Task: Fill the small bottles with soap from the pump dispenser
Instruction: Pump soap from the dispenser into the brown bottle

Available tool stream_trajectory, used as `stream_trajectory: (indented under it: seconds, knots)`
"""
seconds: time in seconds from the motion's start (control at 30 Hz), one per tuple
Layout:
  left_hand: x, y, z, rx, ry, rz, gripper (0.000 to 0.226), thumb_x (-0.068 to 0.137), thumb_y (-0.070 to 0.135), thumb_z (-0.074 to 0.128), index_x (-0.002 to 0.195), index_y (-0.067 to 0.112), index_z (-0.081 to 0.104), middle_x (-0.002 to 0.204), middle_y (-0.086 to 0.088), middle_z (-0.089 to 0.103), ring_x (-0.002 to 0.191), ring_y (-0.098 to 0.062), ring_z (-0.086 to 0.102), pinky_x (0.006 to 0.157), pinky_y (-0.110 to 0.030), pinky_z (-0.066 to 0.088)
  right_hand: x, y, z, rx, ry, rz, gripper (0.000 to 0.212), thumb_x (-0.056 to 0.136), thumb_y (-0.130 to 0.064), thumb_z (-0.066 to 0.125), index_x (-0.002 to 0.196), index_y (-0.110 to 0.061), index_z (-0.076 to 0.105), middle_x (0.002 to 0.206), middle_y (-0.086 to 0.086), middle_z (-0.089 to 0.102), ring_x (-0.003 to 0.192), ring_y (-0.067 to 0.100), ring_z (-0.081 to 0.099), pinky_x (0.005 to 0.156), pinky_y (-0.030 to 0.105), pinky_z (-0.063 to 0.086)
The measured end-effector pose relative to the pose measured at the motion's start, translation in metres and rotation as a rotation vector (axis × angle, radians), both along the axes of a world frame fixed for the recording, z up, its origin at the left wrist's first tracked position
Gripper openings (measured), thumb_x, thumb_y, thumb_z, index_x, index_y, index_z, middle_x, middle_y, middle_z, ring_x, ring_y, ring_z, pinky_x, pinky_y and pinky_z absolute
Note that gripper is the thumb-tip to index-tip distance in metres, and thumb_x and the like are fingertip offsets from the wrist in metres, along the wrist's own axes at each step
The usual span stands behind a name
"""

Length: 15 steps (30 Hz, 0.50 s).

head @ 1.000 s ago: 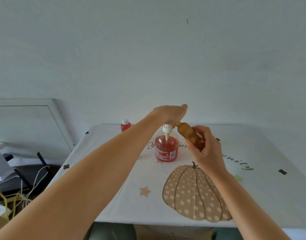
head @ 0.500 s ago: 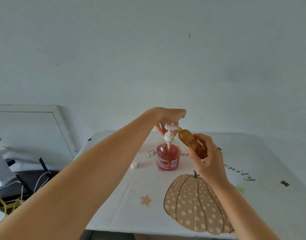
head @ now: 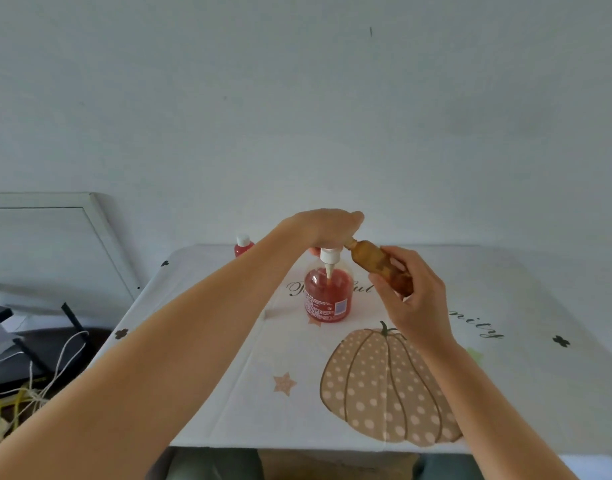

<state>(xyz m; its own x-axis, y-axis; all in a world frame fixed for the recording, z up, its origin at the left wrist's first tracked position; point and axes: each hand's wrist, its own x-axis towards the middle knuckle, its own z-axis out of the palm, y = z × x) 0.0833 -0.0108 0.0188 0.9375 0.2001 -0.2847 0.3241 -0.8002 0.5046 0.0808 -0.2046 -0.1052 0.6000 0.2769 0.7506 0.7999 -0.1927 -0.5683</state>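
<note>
A round pump dispenser point(head: 328, 296) of red soap stands mid-table. My left hand point(head: 327, 227) lies flat on its white pump head, pressing it from above. My right hand point(head: 413, 296) grips a small amber bottle point(head: 379, 266), tilted with its open neck up against the pump's spout under my left palm. The bottle's lower end is hidden in my fingers. A small bottle with red soap and a white cap point(head: 243, 245) stands upright at the far left edge of the table.
The table point(head: 526, 375) carries a white cloth printed with a dotted pumpkin point(head: 384, 389) and lettering. A white wall rises right behind it. Left of the table sit a white framed panel point(head: 55, 237), dark equipment and loose cables point(head: 37, 372).
The pump head rose with my left hand half a second ago and is now pressed down again. The amber bottle has stayed at the spout. The camera shifted slightly.
</note>
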Motion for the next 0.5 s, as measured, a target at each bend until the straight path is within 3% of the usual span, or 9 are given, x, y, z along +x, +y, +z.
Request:
stream_trajectory:
  seconds: [0.17, 0.3, 0.4, 0.5]
  knots:
    - [-0.005, 0.001, 0.015, -0.057, 0.049, 0.000, 0.045, 0.105, 0.039, 0.029, 0.080, 0.009, 0.052, 0.088, -0.012, 0.056, 0.079, -0.030, 0.057, 0.075, -0.036, 0.053, -0.004, 0.001, 0.001, 0.057, 0.020, 0.049, 0.036, 0.098, -0.026, 0.057, 0.130, -0.008, 0.058, 0.094, -0.005, 0.064, 0.074, 0.013, 0.058, 0.062, 0.011, 0.044]
    - [-0.007, -0.003, 0.013, -0.035, 0.033, -0.024, 0.049, 0.104, 0.042, 0.028, 0.078, 0.010, 0.054, 0.086, -0.009, 0.057, 0.078, -0.027, 0.053, 0.074, -0.035, 0.050, -0.002, 0.000, 0.000, 0.045, 0.031, 0.063, 0.039, 0.094, -0.013, 0.063, 0.131, -0.011, 0.051, 0.092, -0.001, 0.059, 0.073, 0.011, 0.055, 0.067, 0.013, 0.042]
    - [-0.005, 0.002, -0.002, -0.060, -0.037, -0.031, 0.038, 0.102, 0.039, 0.029, 0.083, 0.012, 0.048, 0.085, -0.009, 0.055, 0.077, -0.028, 0.046, 0.068, -0.037, 0.040, 0.000, -0.001, -0.002, 0.002, 0.062, 0.092, 0.043, 0.088, -0.007, 0.063, 0.127, -0.011, 0.047, 0.099, 0.007, 0.058, 0.074, 0.010, 0.054, 0.068, 0.014, 0.041]
    - [-0.006, 0.003, -0.009, -0.011, -0.082, -0.020, 0.031, 0.106, 0.031, 0.029, 0.084, 0.014, 0.044, 0.091, -0.014, 0.058, 0.075, -0.029, 0.045, 0.068, -0.039, 0.040, 0.001, -0.003, -0.004, -0.010, 0.091, 0.098, 0.045, 0.083, -0.005, 0.062, 0.123, -0.016, 0.046, 0.101, 0.006, 0.056, 0.075, 0.012, 0.053, 0.068, 0.014, 0.039]
